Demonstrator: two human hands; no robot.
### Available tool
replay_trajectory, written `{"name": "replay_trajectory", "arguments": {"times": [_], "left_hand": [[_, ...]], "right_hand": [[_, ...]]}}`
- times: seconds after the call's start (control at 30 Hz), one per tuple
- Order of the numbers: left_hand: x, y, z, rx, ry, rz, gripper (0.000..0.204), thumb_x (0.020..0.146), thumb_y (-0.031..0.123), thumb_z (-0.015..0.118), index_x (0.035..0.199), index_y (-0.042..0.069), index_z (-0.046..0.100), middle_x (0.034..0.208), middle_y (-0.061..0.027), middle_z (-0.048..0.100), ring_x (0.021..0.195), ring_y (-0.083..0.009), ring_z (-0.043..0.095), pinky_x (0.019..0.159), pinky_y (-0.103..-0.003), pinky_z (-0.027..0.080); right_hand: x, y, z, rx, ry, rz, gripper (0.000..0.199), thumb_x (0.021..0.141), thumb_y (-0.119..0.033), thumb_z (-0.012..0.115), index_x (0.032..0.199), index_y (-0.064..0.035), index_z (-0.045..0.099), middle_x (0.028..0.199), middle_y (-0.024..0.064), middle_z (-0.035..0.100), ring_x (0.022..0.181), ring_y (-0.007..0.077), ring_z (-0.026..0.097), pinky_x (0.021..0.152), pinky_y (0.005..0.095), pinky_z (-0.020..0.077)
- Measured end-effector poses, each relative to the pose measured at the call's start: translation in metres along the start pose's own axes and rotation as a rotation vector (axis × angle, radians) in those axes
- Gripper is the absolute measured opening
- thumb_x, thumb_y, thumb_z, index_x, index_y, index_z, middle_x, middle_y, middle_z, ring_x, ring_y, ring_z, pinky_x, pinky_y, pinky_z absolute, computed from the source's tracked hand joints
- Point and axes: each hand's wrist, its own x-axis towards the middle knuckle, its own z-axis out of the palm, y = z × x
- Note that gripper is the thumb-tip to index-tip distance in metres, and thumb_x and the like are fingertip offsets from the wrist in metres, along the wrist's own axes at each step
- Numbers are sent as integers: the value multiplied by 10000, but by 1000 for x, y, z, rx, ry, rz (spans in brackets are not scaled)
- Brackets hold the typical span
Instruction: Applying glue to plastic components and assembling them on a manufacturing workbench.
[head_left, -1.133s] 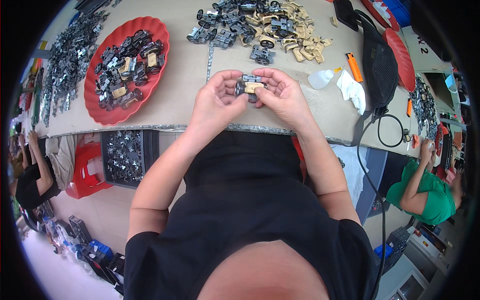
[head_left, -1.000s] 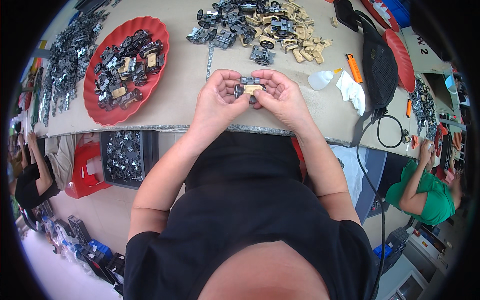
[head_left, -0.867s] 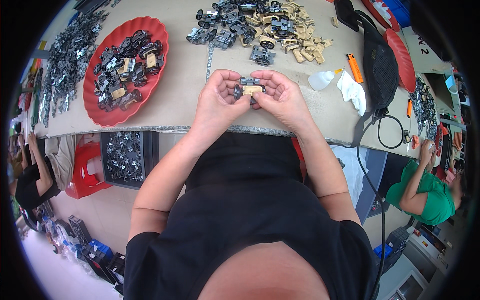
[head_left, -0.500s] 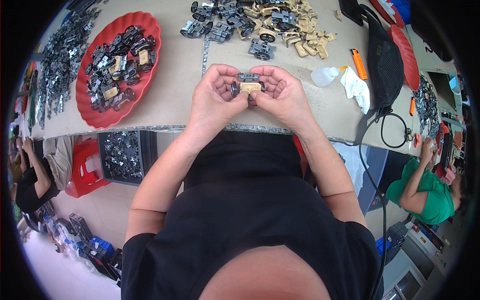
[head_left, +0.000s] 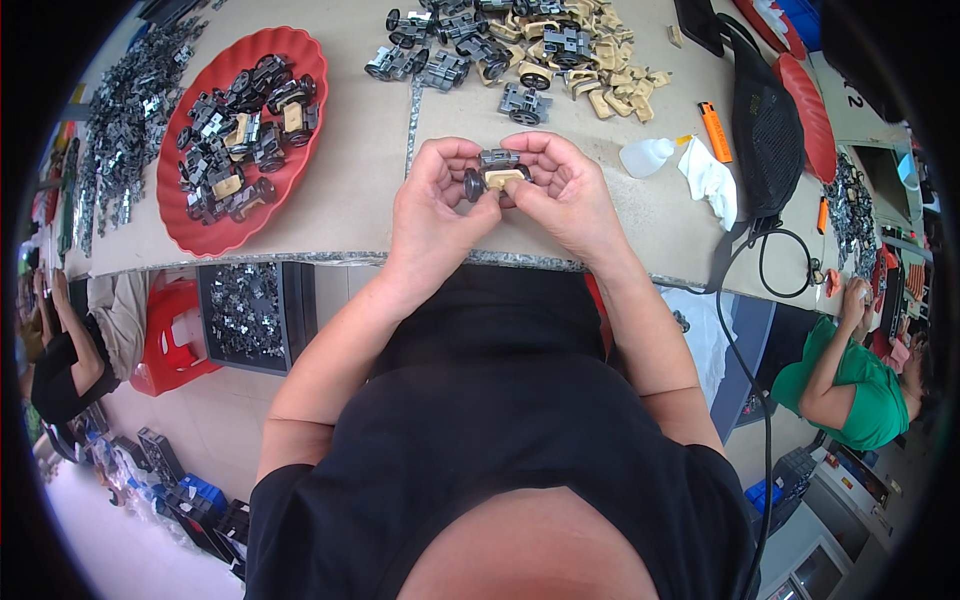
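Note:
Between my two hands, just above the table's near edge, is a small grey toy car chassis [head_left: 499, 159] with black wheels and a tan plastic piece [head_left: 503, 179] on its near side. My left hand [head_left: 440, 205] is closed round the chassis's left side, by a wheel. My right hand [head_left: 562, 192] grips the right side, its thumb pressed on the tan piece. Beyond my hands, a single wheeled chassis [head_left: 525, 103] lies apart on the table. Behind it is a heap of grey chassis [head_left: 443, 68] and loose tan pieces [head_left: 622, 95].
At left, a red scalloped tray [head_left: 180, 215] holds several assembled chassis; grey parts [head_left: 125, 130] are heaped beyond it. To the right lie a white squeeze bottle [head_left: 647, 156], a white cloth [head_left: 709, 180], an orange cutter [head_left: 715, 131] and a black bag [head_left: 768, 130]. Other people sit at both sides.
My left thumb has moved off the tan piece, while my right thumb stays on it. The chassis is slightly tilted now, still between both hands.

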Motion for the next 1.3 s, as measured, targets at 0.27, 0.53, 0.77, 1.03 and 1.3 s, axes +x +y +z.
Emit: {"name": "replay_trajectory", "arguments": {"times": [0.27,0.53,0.77,1.03,1.3], "left_hand": [[-1,2,4,116,21,18,382,736,-105,578,1071,-4,424,970,-77,503,896,-110,539,804,-233,478],[-2,1,2,88,2,14,376,738,-101,582,1071,-9,433,982,-90,514,904,-116,551,811,-251,497],[8,17,-14,-158,-51,-249,330,849,21,564,1154,3,438,882,-88,593,746,-110,595,652,-230,510],[16,44,-33,120,-316,-396,320,812,100,643,1100,35,518,808,-8,553,614,-65,520,528,-183,460],[29,40,-38,640,-565,157,318,672,32,721,950,49,566,783,-10,521,638,-78,473,546,-208,406]], "right_hand": [[-3,4,2,-58,21,-39,317,801,49,567,1103,33,476,984,81,570,888,98,578,785,231,494],[-6,5,3,-57,26,-18,344,796,52,580,1121,32,466,1008,81,560,900,96,572,784,231,488],[-8,-17,-4,-209,-115,-155,457,754,55,618,1181,-8,467,1098,69,495,847,89,541,758,226,488],[0,-14,-22,-277,-287,-31,313,744,69,623,1032,6,517,1021,30,497,810,58,518,743,199,465],[-2,-5,-20,-181,-306,7,269,740,-7,651,980,-13,530,815,-5,527,705,36,516,660,202,467]]}}
